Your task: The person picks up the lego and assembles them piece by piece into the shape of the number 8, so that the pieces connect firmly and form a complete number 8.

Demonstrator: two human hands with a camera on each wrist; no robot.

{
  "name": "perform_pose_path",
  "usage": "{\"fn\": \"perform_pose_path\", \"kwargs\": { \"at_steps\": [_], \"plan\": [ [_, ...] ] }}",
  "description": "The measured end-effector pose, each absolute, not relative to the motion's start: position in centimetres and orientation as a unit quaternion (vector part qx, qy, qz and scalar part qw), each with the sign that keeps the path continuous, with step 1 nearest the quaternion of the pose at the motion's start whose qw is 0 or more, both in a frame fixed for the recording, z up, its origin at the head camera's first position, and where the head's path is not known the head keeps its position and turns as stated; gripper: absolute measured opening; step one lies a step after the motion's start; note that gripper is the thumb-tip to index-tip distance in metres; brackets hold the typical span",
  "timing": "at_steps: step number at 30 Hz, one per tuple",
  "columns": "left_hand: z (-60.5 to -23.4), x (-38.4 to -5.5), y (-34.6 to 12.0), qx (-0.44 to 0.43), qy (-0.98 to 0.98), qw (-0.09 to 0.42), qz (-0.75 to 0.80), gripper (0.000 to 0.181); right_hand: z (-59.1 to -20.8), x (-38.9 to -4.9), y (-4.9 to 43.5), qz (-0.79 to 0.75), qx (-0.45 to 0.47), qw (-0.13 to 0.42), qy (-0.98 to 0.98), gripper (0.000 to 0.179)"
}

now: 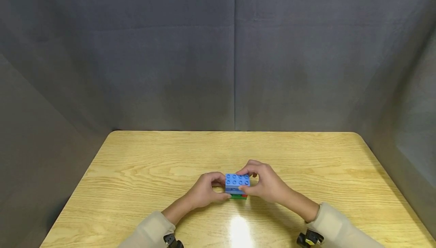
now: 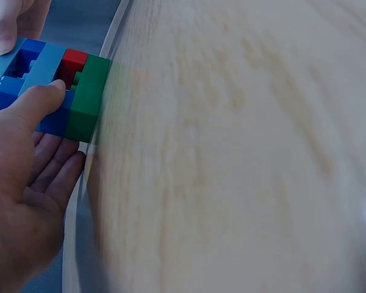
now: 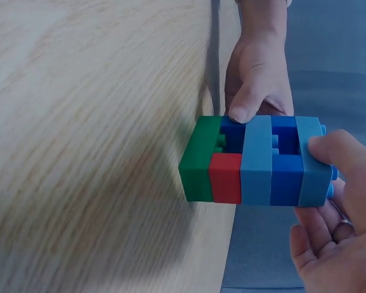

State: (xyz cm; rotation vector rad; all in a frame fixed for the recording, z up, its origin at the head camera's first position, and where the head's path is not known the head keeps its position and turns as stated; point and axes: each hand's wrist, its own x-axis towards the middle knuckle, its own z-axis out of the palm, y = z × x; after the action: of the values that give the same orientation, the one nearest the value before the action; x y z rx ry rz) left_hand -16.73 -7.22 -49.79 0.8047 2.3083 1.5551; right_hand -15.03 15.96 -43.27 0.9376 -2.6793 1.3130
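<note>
A stack of toy building bricks stands on the table in front of me, between my two hands. Its bottom is a green brick [image 3: 198, 162]; above that sit a red brick [image 3: 226, 178] and a dark blue one. A light blue brick [image 3: 257, 165] comes over these, then dark blue bricks [image 3: 287, 183] with a gap between. On top lies another light blue brick [image 1: 235, 180], studs up. My left hand [image 1: 204, 190] holds the lower layers, thumb on the near side. My right hand [image 1: 270, 183] pinches the top light blue brick between thumb and fingers.
The wooden table [image 1: 153, 153] has rounded far corners. Grey curtains [image 1: 170, 70] hang behind it and at both sides. Dark wrist devices sit by the beige sleeves [image 1: 151, 231]. Light glares off the tabletop close to me.
</note>
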Motion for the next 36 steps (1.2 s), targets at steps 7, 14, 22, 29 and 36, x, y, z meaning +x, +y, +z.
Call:
{"fn": "perform_pose_path", "kwargs": {
  "at_steps": [7, 14, 22, 29, 36],
  "plan": [
    [-50.0, -16.7, -7.2, 0.284, 0.791, 0.123, 0.529, 0.03, -43.6, -14.8, 16.0, 0.402, 0.303, 0.019, -0.864, 0.031],
    [-50.1, -16.9, -7.0, 0.283, 0.789, 0.131, 0.529, 0.03, -43.9, -14.9, 16.4, 0.392, 0.313, 0.016, -0.865, 0.031],
    [-48.1, -16.1, -7.1, 0.288, 0.786, 0.125, 0.532, 0.028, -43.5, -15.1, 16.4, 0.381, 0.327, 0.007, -0.865, 0.032],
    [-46.8, -15.6, -7.3, 0.293, 0.778, 0.138, 0.539, 0.028, -43.1, -14.8, 16.4, 0.373, 0.323, 0.0, -0.87, 0.033],
    [-49.5, -17.2, -8.1, 0.307, 0.759, 0.175, 0.547, 0.047, -42.6, -14.6, 17.3, 0.363, 0.324, 0.004, -0.874, 0.051]
  ]
}}
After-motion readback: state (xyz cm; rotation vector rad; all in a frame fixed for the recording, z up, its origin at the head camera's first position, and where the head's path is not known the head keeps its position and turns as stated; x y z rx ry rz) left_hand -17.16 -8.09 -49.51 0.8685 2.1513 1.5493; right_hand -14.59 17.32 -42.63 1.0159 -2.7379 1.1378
